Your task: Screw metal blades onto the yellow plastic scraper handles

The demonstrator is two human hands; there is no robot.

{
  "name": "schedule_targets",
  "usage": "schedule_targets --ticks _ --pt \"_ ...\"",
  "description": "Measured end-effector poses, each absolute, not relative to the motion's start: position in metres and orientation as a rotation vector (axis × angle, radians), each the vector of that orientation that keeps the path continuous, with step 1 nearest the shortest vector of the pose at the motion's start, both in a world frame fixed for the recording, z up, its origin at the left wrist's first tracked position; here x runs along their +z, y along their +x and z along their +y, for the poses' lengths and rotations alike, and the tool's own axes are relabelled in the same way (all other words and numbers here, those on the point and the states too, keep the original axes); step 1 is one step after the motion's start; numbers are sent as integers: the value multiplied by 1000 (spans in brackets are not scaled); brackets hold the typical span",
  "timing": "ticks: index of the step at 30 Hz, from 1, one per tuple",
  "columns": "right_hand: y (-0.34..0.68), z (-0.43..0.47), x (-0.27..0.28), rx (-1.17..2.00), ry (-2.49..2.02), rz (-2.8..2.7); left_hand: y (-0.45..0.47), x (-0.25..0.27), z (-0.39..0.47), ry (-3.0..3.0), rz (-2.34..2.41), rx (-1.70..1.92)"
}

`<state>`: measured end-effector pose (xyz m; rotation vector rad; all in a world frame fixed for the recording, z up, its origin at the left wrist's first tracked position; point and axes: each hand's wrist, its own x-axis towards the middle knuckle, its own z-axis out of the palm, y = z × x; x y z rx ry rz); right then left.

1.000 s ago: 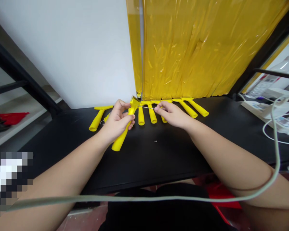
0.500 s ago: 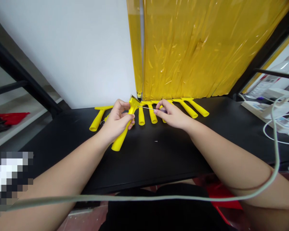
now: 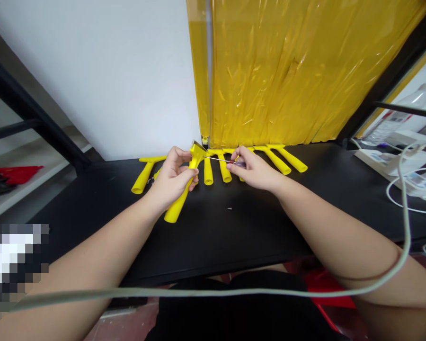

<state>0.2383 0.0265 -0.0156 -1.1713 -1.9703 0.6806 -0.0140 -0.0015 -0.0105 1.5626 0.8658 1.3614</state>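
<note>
My left hand [image 3: 179, 173] is closed round the neck of a yellow scraper [image 3: 176, 208], which is tilted with its hollow handle toward me and its metal-edged head up. Between the fingertips of my right hand [image 3: 250, 168] is a screwdriver [image 3: 218, 159] with a thin shaft and a partly hidden reddish handle. Its tip meets the scraper just below the head. A small screw [image 3: 229, 209] lies on the black table [image 3: 206, 246] in front of my hands. Behind them, several similar yellow pieces are lined up, among them one at the left [image 3: 143, 177] and one at the right [image 3: 293, 158].
A white panel [image 3: 128, 71] and yellow plastic sheeting [image 3: 287, 71] stand behind the table. At the right are a power strip [image 3: 386, 170], white cables and a clear bottle [image 3: 394, 116]. A pale cable [image 3: 234, 293] crosses close in front of me.
The fingers of my right hand have shifted slightly on the screwdriver, and more of its reddish handle shows. The scraper and my left hand hold almost still.
</note>
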Motion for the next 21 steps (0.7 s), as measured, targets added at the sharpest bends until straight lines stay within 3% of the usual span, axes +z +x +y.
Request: schedule_targets --ticks 7,14,19,21 --pt "238 25 -7 580 -1279 -2022 -16 -11 -2 1602 856 1359" --pt "239 27 -12 883 -1245 -1940 -17 -12 -2 1610 833 1343" --pt "235 26 -13 635 -1152 -2034 -16 -9 -3 1623 824 1360" --pt "233 25 -12 721 -1131 -1989 -17 -10 -3 1645 825 1356"
